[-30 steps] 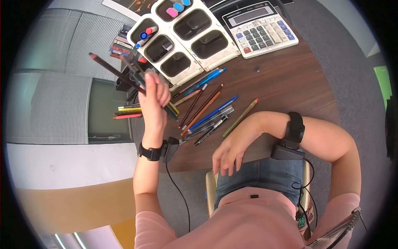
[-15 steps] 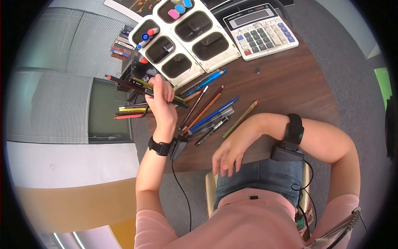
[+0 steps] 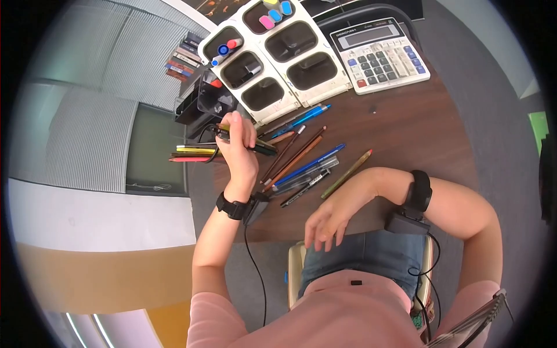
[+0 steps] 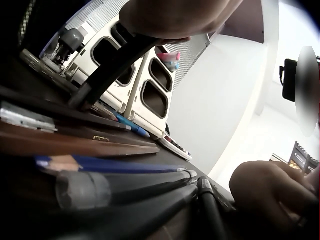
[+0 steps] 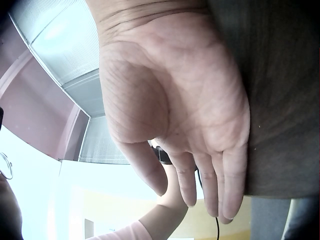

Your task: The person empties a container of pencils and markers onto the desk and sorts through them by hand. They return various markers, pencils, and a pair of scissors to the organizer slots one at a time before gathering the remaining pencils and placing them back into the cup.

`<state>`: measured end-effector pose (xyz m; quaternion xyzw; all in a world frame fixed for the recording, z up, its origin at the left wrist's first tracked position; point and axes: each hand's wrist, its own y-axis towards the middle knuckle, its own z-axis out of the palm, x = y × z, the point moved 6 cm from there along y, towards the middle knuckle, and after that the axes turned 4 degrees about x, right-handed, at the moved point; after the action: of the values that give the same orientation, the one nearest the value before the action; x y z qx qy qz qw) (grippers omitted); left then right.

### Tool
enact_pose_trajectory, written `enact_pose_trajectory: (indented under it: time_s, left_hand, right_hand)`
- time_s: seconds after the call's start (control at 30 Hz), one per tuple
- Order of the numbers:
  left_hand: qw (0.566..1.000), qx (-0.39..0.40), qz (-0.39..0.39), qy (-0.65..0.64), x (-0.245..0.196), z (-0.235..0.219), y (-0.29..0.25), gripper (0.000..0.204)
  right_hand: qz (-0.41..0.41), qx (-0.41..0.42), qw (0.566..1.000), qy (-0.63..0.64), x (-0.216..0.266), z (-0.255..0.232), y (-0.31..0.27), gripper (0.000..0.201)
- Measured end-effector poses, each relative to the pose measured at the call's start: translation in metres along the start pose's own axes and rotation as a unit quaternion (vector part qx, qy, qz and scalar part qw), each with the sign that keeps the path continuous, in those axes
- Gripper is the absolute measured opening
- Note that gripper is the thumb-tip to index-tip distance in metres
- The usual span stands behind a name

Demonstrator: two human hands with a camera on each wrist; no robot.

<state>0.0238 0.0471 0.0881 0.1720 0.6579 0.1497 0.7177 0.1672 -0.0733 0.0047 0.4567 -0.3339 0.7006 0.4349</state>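
In the head view my left hand (image 3: 239,152) grips a small bundle of pencils (image 3: 264,149) over the left part of the desk. Their dark ends stick out on both sides of the fist. From the left wrist, one dark pencil (image 4: 117,65) slants down from the fingers (image 4: 175,17) toward the desk. Under and beside this hand lie brown pencils (image 3: 297,159), a blue pencil (image 3: 316,161) and grey-capped pens (image 3: 313,174). My right hand (image 3: 332,219) hangs loosely at the desk's front edge, palm bare in the right wrist view, near an olive pencil (image 3: 348,174).
A white organizer (image 3: 290,72) with markers (image 3: 275,15) in some compartments stands at the back. To its right lies a calculator (image 3: 380,55). More pencils (image 3: 194,152) jut past the desk's left edge, beside a black mesh holder (image 3: 214,95).
My left hand has come right and lower with the pencils, whose long ends now show less beyond the fist. My right hand keeps its pose; the head view has shifted slightly.
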Motion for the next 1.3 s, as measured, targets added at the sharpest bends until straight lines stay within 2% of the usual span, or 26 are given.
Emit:
enact_pose_trajectory:
  time_s: [0.17, 0.4, 0.43, 0.53, 0.57, 0.6, 0.67, 0.7, 0.77, 0.8, 0.9, 1.13, 1.17, 1.3]
  left_hand:
    - [0.999, 0.01, -0.01, -0.034, -0.016, -0.001, 0.005, 0.046]
    - [0.996, 0.055, 0.004, -0.075, -0.049, 0.004, 0.007, 0.047]
    - [0.997, 0.03, 0.011, -0.064, -0.061, 0.004, 0.007, 0.046]
    - [0.988, 0.019, 0.154, -0.011, -0.117, -0.01, 0.01, 0.043]
    - [0.981, 0.047, 0.19, -0.02, -0.137, -0.013, 0.011, 0.043]
    - [0.977, 0.049, 0.204, -0.043, -0.15, -0.023, 0.012, 0.043]
    - [0.974, 0.037, 0.223, -0.003, -0.167, -0.032, 0.012, 0.043]
    - [0.974, 0.036, 0.226, 0.0, -0.168, -0.036, 0.012, 0.043]
    - [0.971, -0.041, 0.233, 0.048, -0.163, -0.053, 0.013, 0.044]
    - [0.97, -0.041, 0.234, 0.049, -0.158, -0.058, 0.014, 0.044]
    - [0.968, -0.114, 0.215, 0.063, -0.14, -0.084, 0.015, 0.045]
    - [0.966, -0.136, 0.207, 0.069, -0.114, -0.101, 0.018, 0.047]
    - [0.969, -0.109, 0.214, 0.059, -0.112, -0.105, 0.019, 0.041]
    - [0.955, -0.133, 0.248, 0.092, -0.114, -0.107, 0.021, 0.028]
  right_hand:
    - [-0.002, 0.002, 1.0, -0.004, 0.0, 0.0, 0.0, 0.045]
    - [-0.002, 0.005, 1.0, -0.001, 0.0, 0.0, 0.001, 0.046]
    - [0.0, 0.006, 1.0, -0.003, 0.0, 0.0, 0.0, 0.046]
    - [-0.004, 0.005, 1.0, -0.002, 0.001, 0.0, 0.0, 0.046]
    - [-0.003, 0.002, 1.0, -0.004, 0.0, 0.0, 0.0, 0.046]
    - [-0.002, 0.0, 1.0, -0.006, 0.0, -0.001, 0.0, 0.046]
    - [0.0, 0.001, 1.0, -0.007, 0.001, 0.0, 0.0, 0.046]
    - [0.001, -0.002, 1.0, -0.007, 0.002, 0.0, 0.0, 0.046]
    - [0.006, 0.002, 1.0, -0.013, 0.003, 0.0, 0.0, 0.044]
    - [0.01, 0.004, 1.0, -0.016, 0.003, 0.001, -0.001, 0.043]
    - [0.003, 0.007, 1.0, -0.013, 0.002, 0.001, 0.0, 0.043]
    - [0.005, 0.003, 1.0, -0.009, 0.001, 0.0, 0.001, 0.043]
    - [0.006, 0.002, 1.0, -0.009, 0.001, 0.0, 0.001, 0.043]
    - [0.007, 0.001, 1.0, -0.005, 0.002, 0.0, 0.0, 0.043]
